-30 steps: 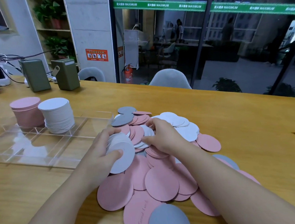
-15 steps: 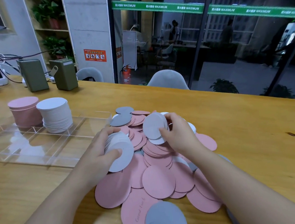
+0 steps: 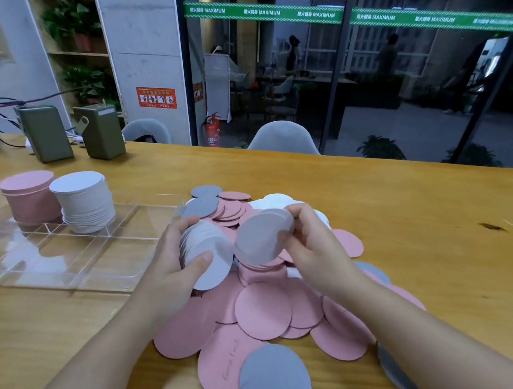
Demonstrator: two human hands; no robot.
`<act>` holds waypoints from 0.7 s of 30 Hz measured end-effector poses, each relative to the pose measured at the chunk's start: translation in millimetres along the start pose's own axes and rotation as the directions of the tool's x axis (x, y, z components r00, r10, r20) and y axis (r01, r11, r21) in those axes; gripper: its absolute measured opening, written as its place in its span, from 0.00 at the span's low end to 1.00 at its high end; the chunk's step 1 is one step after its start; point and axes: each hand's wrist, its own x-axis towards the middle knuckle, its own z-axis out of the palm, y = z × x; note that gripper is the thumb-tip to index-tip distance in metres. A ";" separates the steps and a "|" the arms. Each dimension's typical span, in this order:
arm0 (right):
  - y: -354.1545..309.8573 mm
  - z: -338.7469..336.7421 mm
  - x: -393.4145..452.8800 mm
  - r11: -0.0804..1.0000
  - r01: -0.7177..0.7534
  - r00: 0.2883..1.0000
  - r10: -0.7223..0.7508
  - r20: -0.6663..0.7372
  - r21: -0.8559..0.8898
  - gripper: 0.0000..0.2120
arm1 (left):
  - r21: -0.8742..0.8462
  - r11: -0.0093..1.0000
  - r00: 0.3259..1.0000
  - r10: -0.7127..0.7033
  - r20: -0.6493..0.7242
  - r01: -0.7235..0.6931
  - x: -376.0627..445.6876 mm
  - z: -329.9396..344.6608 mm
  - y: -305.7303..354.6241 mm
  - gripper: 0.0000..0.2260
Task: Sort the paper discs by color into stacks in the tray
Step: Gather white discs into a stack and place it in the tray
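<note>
While the left hand (image 3: 174,263) grips a white disc bundle (image 3: 206,254), the right hand (image 3: 313,251) pinches one pale disc (image 3: 262,237)

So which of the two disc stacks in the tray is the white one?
The right-hand stack of white paper discs, nearer the loose pile; the pink paper stack stands left of it.

A grey disc (image 3: 270,379) runs off the bottom edge; both forearms leave the frame there too.
</note>
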 end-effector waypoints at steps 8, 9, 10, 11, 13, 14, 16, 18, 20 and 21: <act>0.1 22.2 -11.9 0.995 0.047 0.990 -0.034 0.133 -0.090 0.12 | 0.157 0.979 0.991 0.119 0.069 -0.128 -1.9 3.5 0.9 0.24; 1.1 23.1 -13.4 0.993 0.044 0.988 -0.027 0.151 -0.110 0.12 | 0.202 0.969 0.988 0.133 0.076 -0.146 -2.0 4.0 0.9 0.25; 1.5 23.9 -14.9 0.991 0.046 0.986 -0.025 0.165 -0.125 0.14 | 0.245 0.955 0.985 0.150 0.086 -0.167 -1.9 4.2 0.6 0.25; 0.8 24.6 -16.6 0.990 0.049 0.984 -0.024 0.177 -0.134 0.17 | 0.281 0.942 0.981 0.162 0.103 -0.185 -1.8 4.4 0.1 0.26; -0.5 26.8 -19.1 0.985 0.056 0.979 -0.023 0.200 -0.165 0.24 | 0.312 0.929 0.977 0.160 0.139 -0.197 -3.1 5.9 0.2 0.25; -0.6 27.9 -19.7 0.980 0.062 0.977 -0.021 0.212 -0.187 0.26 | 0.315 0.928 0.975 0.154 0.158 -0.198 -4.2 6.8 0.9 0.25; -1.1 29.6 -20.5 0.972 0.063 0.974 -0.010 0.228 -0.226 0.28 | 0.343 0.916 0.969 0.144 0.201 -0.207 -6.1 8.8 4.0 0.24; -2.1 29.9 -21.1 0.967 0.068 0.971 -0.008 0.239 -0.244 0.28 | 0.403 0.887 0.962 0.141 0.233 -0.227 -6.0 9.4 6.2 0.27; -2.8 31.5 -22.1 0.958 0.104 0.964 -0.031 0.263 -0.268 0.28 | 0.470 0.857 0.968 0.115 0.225 -0.211 -5.8 8.4 8.1 0.31; -3.0 33.0 -22.8 0.952 0.123 0.957 -0.040 0.286 -0.280 0.28 | 0.501 0.846 0.973 0.088 0.212 -0.185 -6.0 8.1 8.5 0.34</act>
